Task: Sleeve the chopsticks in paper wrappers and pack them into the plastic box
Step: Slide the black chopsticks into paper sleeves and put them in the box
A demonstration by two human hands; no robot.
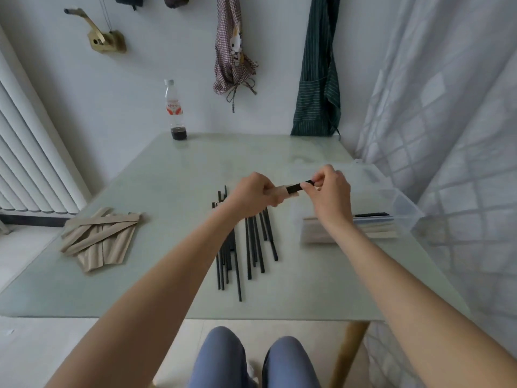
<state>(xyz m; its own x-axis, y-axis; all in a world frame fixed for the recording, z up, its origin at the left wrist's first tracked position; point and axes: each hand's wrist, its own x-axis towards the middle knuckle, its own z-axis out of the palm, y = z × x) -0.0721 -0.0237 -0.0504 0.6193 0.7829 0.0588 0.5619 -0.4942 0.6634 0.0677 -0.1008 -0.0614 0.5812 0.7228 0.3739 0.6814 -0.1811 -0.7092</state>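
Observation:
My left hand (pixel 251 196) grips a tan paper wrapper (pixel 282 193) above the table's middle. Black chopsticks (pixel 298 187) stick out of the wrapper's right end, and my right hand (pixel 330 194) pinches their exposed tip. Below my hands, several loose black chopsticks (pixel 251 247) lie spread on the glass table (pixel 167 289). A pile of empty paper wrappers (pixel 100 238) lies at the left. The clear plastic box (pixel 402 208) stands at the right and holds several sleeved chopsticks (pixel 375 229), partly hidden by my right forearm.
A plastic bottle (pixel 174 110) with a little dark liquid stands at the table's far edge. Aprons (pixel 317 79) hang on the wall behind. A radiator (pixel 25 152) is at the left and a curtain (pixel 447 107) at the right. My knees (pixel 251 357) show below the table's front edge.

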